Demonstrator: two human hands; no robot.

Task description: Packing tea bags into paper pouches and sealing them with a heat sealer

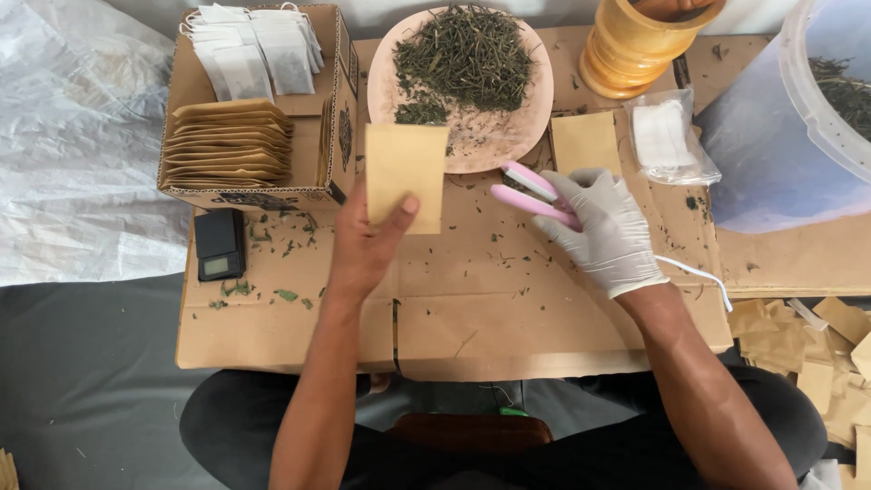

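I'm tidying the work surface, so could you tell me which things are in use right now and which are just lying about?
In use: brown paper pouch in the left hand; pink sealer under the gloved right hand.

Lying about: plate of dried leaves, pocket scale, box of pouches, wooden mortar, plastic tub.

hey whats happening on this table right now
A person sits at a cardboard work surface. The bare left hand holds up a small brown paper pouch, while the gloved right hand grips a pink handheld tool with a white cord. Ahead sits a pink plate of dried green leaves, and a box of stacked pouches stands to the left.
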